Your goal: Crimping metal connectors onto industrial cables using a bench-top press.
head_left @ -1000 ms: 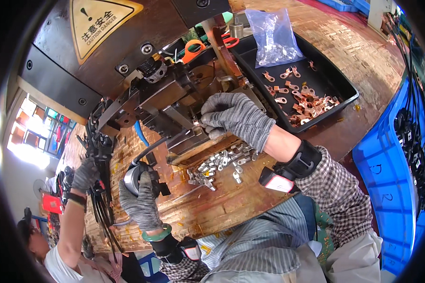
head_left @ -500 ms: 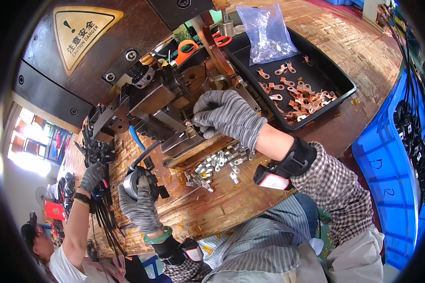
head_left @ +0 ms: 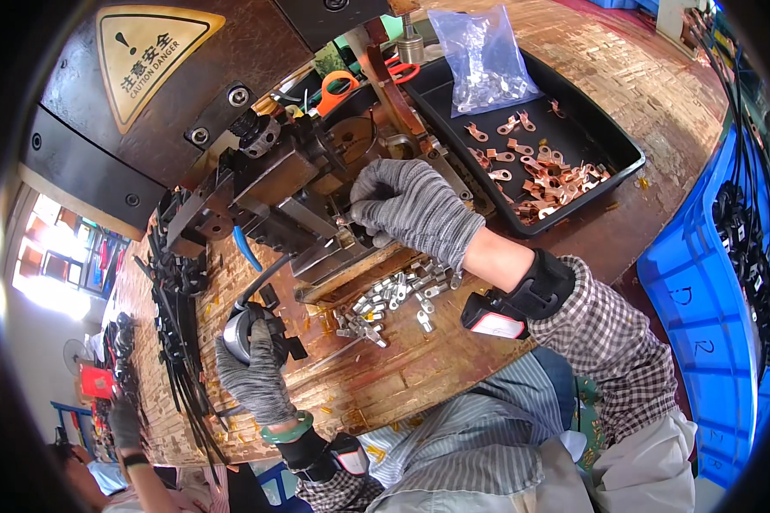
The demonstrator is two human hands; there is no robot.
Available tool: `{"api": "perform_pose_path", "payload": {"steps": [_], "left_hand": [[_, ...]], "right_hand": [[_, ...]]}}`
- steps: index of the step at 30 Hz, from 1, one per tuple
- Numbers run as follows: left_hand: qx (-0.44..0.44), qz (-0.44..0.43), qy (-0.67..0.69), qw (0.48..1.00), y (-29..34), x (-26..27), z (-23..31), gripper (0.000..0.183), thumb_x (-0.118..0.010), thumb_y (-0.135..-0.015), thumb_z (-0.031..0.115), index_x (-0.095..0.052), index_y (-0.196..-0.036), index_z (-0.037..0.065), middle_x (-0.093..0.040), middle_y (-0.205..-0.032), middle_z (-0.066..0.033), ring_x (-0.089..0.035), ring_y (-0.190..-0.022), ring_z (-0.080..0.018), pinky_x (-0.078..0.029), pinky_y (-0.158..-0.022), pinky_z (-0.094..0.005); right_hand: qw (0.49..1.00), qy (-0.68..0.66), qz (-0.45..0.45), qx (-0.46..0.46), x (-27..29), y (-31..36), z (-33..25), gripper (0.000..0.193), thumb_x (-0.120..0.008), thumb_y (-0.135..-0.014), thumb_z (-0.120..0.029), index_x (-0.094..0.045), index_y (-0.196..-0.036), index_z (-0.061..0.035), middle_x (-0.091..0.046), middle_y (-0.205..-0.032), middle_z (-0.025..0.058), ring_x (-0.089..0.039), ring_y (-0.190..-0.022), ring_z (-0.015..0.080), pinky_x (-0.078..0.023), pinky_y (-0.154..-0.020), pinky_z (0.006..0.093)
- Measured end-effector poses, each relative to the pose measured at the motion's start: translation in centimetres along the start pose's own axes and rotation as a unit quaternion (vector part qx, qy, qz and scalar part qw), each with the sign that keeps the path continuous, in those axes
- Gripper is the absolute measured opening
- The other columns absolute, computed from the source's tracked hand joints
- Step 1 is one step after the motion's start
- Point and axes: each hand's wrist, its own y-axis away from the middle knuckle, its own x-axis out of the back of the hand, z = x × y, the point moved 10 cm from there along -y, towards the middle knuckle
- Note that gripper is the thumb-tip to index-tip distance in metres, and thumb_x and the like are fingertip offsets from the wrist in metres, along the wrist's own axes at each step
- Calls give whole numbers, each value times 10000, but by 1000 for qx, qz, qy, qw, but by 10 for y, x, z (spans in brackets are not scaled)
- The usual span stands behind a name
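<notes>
My left hand (head_left: 257,376), in a grey knit glove, is closed around a round black and silver cable part (head_left: 239,335). From it a black cable (head_left: 269,278) bends up toward the tooling of a dark metal press (head_left: 287,184). My right hand (head_left: 415,209), gloved alike, sits at the press's front with thumb and fingers pinched together. A small coppery end (head_left: 340,221) shows at those fingertips; what exactly they grip is hidden. Below the tooling, several silver cable lugs (head_left: 393,299) lie loose on the wooden table (head_left: 385,376).
A black tray (head_left: 629,154) on the right holds copper lugs (head_left: 547,184) and a plastic bag (head_left: 479,64) of silver lugs. Orange-handled scissors (head_left: 338,90) lie behind the press. Black cables (head_left: 175,333) lie left. A blue bin (head_left: 684,291) stands right. A co-worker's gloved hand (head_left: 126,425) is far left.
The co-worker's hand has left the black cables and moved down and left. My own two hands have stayed nearly where they were.
</notes>
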Motion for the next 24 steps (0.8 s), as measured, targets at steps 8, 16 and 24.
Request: {"api": "perform_pose_path", "payload": {"steps": [8,16,24], "left_hand": [[4,4,1,1000,1,2,0,471,-720,-727,198,-513,-1076,-41,-590,-940,-100,-570,-760,-134,-475,-667,-225],[-46,0,-25,999,-5,-2,0,405,-712,-735,193,-541,-1038,-15,-601,-898,-78,-567,-725,-110,-465,-636,-203],[-181,-12,6,983,27,10,34,284,-668,-774,153,-533,-981,12,-597,-865,-45,-559,-722,-120,-461,-616,-241]], "right_hand": [[992,118,31,39,21,17,-31,136,-616,-804,-137,-567,-871,-30,-548,-722,-3,-539,-623,66,-494,-530,207],[995,-7,66,80,46,54,-52,79,-579,-815,-111,-561,-806,-34,-523,-632,-14,-488,-543,54,-427,-476,197],[993,33,110,2,66,108,-44,229,-601,-792,-231,-548,-870,-22,-540,-664,27,-495,-540,78,-393,-485,192]]}}
